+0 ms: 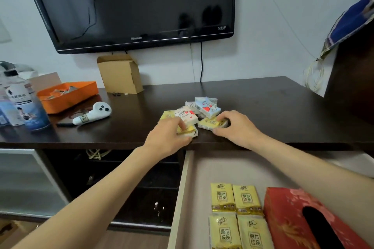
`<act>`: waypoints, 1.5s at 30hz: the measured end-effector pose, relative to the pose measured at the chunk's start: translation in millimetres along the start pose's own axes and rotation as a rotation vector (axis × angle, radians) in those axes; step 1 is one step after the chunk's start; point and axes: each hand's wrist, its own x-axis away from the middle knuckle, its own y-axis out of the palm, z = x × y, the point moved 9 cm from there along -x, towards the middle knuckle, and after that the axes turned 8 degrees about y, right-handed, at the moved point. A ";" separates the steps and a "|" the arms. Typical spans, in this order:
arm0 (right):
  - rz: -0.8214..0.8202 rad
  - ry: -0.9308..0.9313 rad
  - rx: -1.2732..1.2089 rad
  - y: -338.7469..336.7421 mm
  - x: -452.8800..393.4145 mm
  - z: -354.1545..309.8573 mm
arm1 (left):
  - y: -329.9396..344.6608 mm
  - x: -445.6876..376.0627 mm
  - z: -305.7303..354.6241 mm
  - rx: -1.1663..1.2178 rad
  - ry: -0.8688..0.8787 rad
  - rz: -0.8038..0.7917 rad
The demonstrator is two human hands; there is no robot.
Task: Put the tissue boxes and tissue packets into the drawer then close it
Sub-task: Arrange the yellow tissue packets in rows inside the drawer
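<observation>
A small heap of tissue packets lies near the front edge of the dark desk (263,107). My left hand (168,137) is closed on a yellow packet (189,132) at the heap's front left. My right hand (236,127) grips another yellow packet (210,123) at the front right. White packets with red hearts (207,107) and a cartoon print (187,116) sit behind them. Below, the drawer (183,188) stands open and holds several yellow packets (235,216) laid flat and a red tissue box (293,220) on the right.
A white handheld device (93,115) lies left of the heap, with an orange tray (66,95), a brown cardboard box (119,75) and bottles (22,99) further left. A black TV (131,6) hangs on the wall. A dark cabinet (352,79) rises at the right.
</observation>
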 end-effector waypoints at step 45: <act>-0.563 -0.409 0.625 15.9 255.0 29.3 | 66.5 210.7 129.8 0.230 0.568 -0.693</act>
